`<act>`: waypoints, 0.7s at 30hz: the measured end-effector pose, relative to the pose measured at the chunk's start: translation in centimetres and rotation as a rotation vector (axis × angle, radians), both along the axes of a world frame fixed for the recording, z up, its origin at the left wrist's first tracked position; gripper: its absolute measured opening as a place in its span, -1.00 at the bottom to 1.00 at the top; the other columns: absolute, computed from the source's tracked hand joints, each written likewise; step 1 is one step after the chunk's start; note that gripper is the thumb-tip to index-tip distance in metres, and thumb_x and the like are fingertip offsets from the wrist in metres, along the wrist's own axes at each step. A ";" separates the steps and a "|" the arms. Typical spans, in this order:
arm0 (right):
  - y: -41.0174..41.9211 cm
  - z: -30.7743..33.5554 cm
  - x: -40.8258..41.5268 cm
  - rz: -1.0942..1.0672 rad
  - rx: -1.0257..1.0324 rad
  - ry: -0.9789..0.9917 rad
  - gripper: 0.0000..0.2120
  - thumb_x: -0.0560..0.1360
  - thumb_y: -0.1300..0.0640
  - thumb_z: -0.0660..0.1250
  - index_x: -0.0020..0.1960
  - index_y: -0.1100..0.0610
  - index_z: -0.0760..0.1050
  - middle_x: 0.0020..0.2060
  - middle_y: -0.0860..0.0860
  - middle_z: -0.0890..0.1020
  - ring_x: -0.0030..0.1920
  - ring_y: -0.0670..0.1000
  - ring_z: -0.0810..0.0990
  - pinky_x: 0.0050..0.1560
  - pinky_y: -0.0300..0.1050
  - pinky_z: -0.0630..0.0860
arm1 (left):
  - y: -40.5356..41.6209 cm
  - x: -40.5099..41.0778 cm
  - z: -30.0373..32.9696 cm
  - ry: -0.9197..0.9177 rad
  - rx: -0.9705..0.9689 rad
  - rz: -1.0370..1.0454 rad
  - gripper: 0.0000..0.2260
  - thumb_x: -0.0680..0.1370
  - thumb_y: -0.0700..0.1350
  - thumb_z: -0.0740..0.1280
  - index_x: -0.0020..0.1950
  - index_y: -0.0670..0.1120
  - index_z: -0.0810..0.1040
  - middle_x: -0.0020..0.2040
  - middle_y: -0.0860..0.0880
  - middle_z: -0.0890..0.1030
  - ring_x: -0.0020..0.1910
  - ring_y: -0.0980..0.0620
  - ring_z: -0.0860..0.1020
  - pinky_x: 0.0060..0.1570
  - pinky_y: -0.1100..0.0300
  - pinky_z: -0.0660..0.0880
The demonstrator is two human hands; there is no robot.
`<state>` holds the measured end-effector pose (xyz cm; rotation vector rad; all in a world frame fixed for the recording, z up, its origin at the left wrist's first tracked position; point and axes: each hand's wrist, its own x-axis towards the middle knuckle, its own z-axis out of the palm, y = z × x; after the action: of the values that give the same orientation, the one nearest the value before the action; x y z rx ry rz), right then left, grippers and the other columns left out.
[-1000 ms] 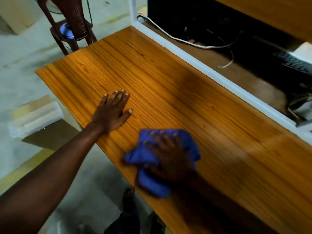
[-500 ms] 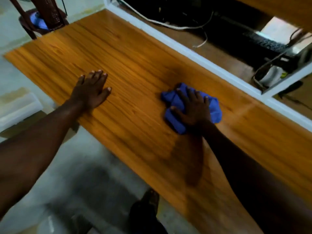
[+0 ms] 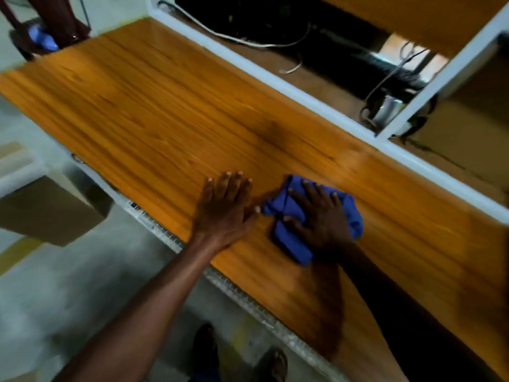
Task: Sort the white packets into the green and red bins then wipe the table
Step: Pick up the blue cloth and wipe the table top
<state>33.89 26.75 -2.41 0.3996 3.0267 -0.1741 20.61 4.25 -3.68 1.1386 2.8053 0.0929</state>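
A crumpled blue cleaning cloth [image 3: 311, 216] lies on the orange wood-grain table [image 3: 154, 117], toward its near edge, pinned under the right hand [image 3: 321, 219], whose fingers are spread and pressed flat on top of it rather than curled round it. Just beside it, nearly touching the cloth's left corner, the left hand [image 3: 224, 210] rests palm-down on the bare wood with straight fingers, holding nothing. No white packets and no green or red bins appear anywhere in view, so the sorting looks finished and the wiping step seems to be in hand; how much of the top is left to wipe cannot be told, since the picture is blurred and the surface shows no clear marks. A white metal frame [image 3: 316, 106] borders the far side, with loose cables [image 3: 248, 41] on a lower shelf behind it. A dark red plastic chair [image 3: 52, 26] stands at the far left, on a pale concrete floor [image 3: 55, 285].
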 end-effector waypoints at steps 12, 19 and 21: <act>19.8 1.2 0.4 -0.455 -0.008 -0.028 -0.06 0.33 -0.57 -0.22 0.59 -0.15 0.13 0.62 0.05 0.13 0.59 0.18 0.09 0.49 0.39 0.05 | 0.3 0.3 0.8 0.003 0.044 0.052 -0.30 0.53 0.38 -0.20 0.63 0.13 -0.05 0.65 0.06 -0.05 0.62 -0.01 -0.10 0.55 -0.17 -0.08; -0.4 -0.7 9.9 0.166 -0.026 0.165 -0.28 0.49 -0.45 0.10 0.54 -0.11 0.31 0.56 0.11 0.29 0.53 0.27 0.27 0.44 0.41 0.15 | 0.6 0.6 1.5 -0.015 0.001 0.078 -0.31 0.53 0.39 -0.16 0.62 0.13 -0.02 0.65 0.06 -0.02 0.62 0.00 -0.07 0.55 -0.19 -0.07; -4.2 -0.8 13.2 0.302 -0.067 0.188 -0.29 0.50 -0.46 0.10 0.53 -0.14 0.32 0.57 0.08 0.28 0.55 0.25 0.24 0.46 0.40 0.13 | 0.7 0.7 1.7 -0.020 -0.012 0.079 -0.30 0.53 0.38 -0.17 0.62 0.12 -0.02 0.65 0.05 -0.02 0.62 0.00 -0.07 0.55 -0.19 -0.08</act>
<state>47.05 22.54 -3.25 -0.0862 3.2026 -0.3048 21.35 4.98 -1.98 1.0184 2.8299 0.0940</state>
